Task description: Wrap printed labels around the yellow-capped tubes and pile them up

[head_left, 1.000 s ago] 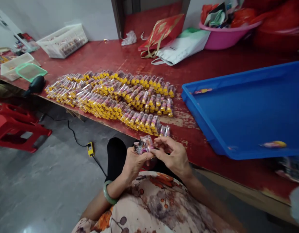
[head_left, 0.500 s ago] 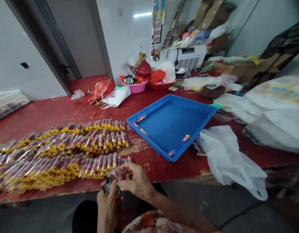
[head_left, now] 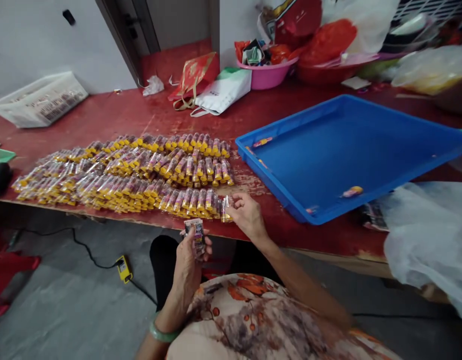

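My left hand (head_left: 186, 260) is closed around a small stack of printed cards or flat packets (head_left: 194, 230), held upright just off the table's front edge. At the right end of the front row, the bent fingers of my right hand (head_left: 248, 216) pinch a clear-wrapped tube with a yellow end (head_left: 226, 210). Its lower end stands at or close to the table; exact contact is hard to make out. Left of it lie stacked rows of similar wrapped tubes (head_left: 114, 192) with purple labels and yellow ends.
A blue tray (head_left: 313, 150) with a few loose tubes is at the right. White plastic bags (head_left: 426, 230) hang over the table edge beside it. Behind are a pink basin (head_left: 268, 76), a white tote bag (head_left: 225, 92) and a white basket (head_left: 62, 102). A yellow power socket (head_left: 124, 270) lies on the floor.
My right hand has left my left hand and moved to the end of the front row, now with a tube. The left hand keeps the stack. The view has turned left and down.
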Motion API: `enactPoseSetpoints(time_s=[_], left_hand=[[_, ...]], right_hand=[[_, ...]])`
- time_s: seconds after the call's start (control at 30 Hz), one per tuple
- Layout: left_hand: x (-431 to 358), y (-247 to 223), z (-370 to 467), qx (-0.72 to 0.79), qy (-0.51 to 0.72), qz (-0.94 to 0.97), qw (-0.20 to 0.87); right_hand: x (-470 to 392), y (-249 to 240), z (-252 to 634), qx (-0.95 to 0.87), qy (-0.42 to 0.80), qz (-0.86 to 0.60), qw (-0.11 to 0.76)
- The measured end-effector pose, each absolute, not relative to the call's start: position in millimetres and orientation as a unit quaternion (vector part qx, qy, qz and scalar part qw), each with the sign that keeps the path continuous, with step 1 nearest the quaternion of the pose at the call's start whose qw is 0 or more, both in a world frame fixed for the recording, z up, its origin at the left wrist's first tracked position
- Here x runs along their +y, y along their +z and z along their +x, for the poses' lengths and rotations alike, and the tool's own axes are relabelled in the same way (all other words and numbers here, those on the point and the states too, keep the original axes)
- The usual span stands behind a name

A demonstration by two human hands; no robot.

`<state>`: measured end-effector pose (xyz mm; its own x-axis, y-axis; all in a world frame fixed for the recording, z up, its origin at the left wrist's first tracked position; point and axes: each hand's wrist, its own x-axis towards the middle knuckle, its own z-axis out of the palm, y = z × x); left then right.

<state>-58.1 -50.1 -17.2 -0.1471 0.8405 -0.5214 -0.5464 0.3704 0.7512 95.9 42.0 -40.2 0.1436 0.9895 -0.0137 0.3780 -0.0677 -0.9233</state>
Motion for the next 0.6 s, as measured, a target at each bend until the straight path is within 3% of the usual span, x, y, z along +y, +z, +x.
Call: enactPoseSetpoints(time_s=[0.2, 0.33, 0.4, 0.47, 0.6], left_hand=[[-51, -13, -61, 0.518, 0.529, 0.130, 0.659], [-51, -11, -67, 0.537, 0.520, 0.114, 0.655], [-48, -10, -68, 0.533, 0.515, 0.094, 0.665], [-46, -7, -65, 0.534, 0.500, 0.080, 0.678], [-41, -2, -50, 0.543, 0.470, 0.081, 0.691]], right_hand=[[42, -43, 70, -0.625, 0.260, -0.658, 0.332], [31, -14, 115, -0.670, 0.158, -0.661, 0.300], [35, 6, 160, -0.690, 0.051, -0.691, 0.209], [49, 23, 211, -0.696, -0.030, -0.716, 0.031], [86, 30, 292, -0.702, 0.005, -0.706, -0.091]])
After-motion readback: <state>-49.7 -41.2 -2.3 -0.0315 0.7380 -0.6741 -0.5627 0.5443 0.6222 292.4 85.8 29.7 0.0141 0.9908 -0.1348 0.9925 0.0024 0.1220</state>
